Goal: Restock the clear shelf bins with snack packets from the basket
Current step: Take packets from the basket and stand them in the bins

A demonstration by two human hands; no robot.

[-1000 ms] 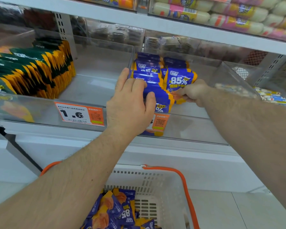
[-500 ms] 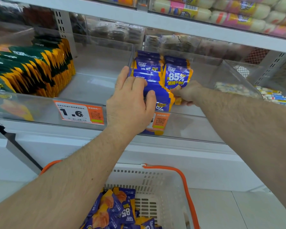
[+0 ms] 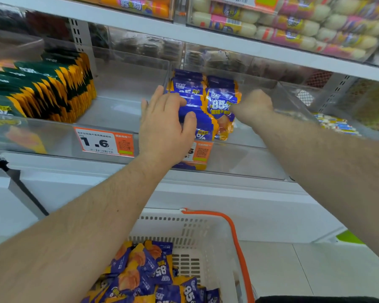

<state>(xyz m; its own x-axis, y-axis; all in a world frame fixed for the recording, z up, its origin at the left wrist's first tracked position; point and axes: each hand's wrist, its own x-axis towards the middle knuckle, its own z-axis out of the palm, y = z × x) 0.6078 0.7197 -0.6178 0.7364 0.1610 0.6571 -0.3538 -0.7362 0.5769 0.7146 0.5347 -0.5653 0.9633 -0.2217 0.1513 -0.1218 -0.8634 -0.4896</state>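
**Snack packets: two rows begun, most of the load still down in the basket**

Clear shelf bin (image 3: 245, 158) at mid-shelf, only partly filled: blue-and-orange packets stacked in two short rows against its left wall, bare floor showing along its right side and front right corner. Restocking judged well under way but far from finished.

White basket (image 3: 206, 241) with orange handle below the shelf's front edge, a heap of basket packets (image 3: 153, 274) lying loose in its near left corner. Plenty left to carry up, as far as the heap shows; its depth hidden by the left forearm.

Neighbouring bin at the shelf's left end, packed with green-and-yellow packets (image 3: 53, 88); between it and the blue rows, an open stretch of shelf floor. Price tag (image 3: 104, 142) on the front lip, reading 1.6.

Left-hand row (image 3: 195, 106) of blue packets, steadied by the left hand (image 3: 162, 130): fingers straight and spread over the top of the stack, thumb lying against its near face, pressing rather than clasping.

Right-hand row just beside it, fronted by one upright packet (image 3: 222, 103) marked 85%. Right hand (image 3: 253, 107) at that packet's right edge, knuckles toward the camera, fingers curled; blurred, so cannot tell whether pinching the packet or merely touching it. Seating this packet judged to be the step in hand.
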